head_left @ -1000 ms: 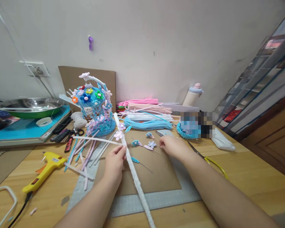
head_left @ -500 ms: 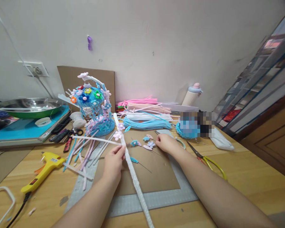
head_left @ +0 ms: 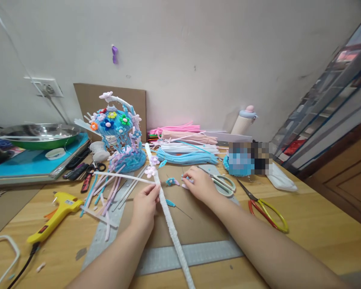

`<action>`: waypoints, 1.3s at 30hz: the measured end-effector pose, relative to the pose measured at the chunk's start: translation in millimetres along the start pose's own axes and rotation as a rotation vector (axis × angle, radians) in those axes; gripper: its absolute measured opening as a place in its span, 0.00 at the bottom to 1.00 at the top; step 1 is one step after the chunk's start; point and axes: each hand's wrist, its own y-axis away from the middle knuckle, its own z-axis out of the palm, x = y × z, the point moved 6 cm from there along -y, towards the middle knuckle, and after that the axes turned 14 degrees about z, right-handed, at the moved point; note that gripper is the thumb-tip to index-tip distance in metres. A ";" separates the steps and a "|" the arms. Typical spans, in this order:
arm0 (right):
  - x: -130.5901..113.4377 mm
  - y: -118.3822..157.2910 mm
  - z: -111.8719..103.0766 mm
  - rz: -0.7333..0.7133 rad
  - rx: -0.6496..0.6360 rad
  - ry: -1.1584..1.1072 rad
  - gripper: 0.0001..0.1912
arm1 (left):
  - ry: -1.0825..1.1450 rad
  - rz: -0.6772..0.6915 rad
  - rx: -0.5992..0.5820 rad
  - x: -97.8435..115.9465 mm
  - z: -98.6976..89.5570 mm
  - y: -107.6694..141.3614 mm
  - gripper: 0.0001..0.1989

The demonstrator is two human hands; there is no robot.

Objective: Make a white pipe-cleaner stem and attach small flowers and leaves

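Note:
My left hand (head_left: 146, 200) pinches a long white wrapped stem (head_left: 171, 228) near its upper part, where a loose white strip (head_left: 123, 176) runs off to the left. Pale pink flowers (head_left: 151, 171) and a small blue leaf sit on the stem near its top. My right hand (head_left: 197, 182) is over the small flower pieces on the brown cardboard, fingertips together at a blue and pale piece they partly hide. Left of those fingers lies a blue flower (head_left: 170, 182) with a pinkish petal. A blue leaf on a wire (head_left: 170, 203) lies right of the stem.
A yellow glue gun (head_left: 56, 214) lies at the left, near loose strips. A flower-covered blue ornament (head_left: 116, 122) stands behind. Bundles of blue stems (head_left: 186, 156) lie at the back. White-handled scissors (head_left: 225, 185) and red-yellow scissors (head_left: 267, 212) are at the right.
My right hand has moved left over the flower pieces, uncovering the white-handled scissors. My left hand still holds the stem in nearly the same place.

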 end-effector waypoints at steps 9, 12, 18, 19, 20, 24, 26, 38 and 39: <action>-22.3 2.8 18.0 -0.019 -0.004 0.030 0.09 | 0.013 0.008 -0.010 2.1 2.4 1.2 0.15; -8.3 -2.4 8.9 0.043 0.008 0.016 0.09 | 0.015 0.005 -0.011 4.1 2.9 2.2 0.15; 45.9 -19.9 -5.5 0.274 -0.003 0.036 0.10 | 0.011 -0.005 0.004 5.0 2.4 2.6 0.16; 53.7 -22.6 -5.1 0.296 -0.022 0.043 0.12 | 0.010 -0.005 0.006 4.8 2.2 2.6 0.16; 60.6 -25.2 -4.2 0.311 -0.045 0.049 0.14 | 0.008 -0.006 0.006 4.6 2.0 2.6 0.15; 79.4 -33.7 1.8 0.327 -0.152 0.060 0.18 | 0.005 -0.008 0.004 4.2 1.6 2.9 0.16; 84.7 -36.4 3.5 0.327 -0.187 0.066 0.15 | 0.005 -0.010 0.002 4.3 1.6 2.9 0.16; 67.1 -29.4 13.0 0.381 -0.197 0.174 0.09 | 0.015 -0.011 0.005 4.8 2.7 2.8 0.17; 66.9 -29.6 14.2 0.388 -0.205 0.185 0.08 | 0.014 -0.010 0.007 4.8 2.7 2.8 0.17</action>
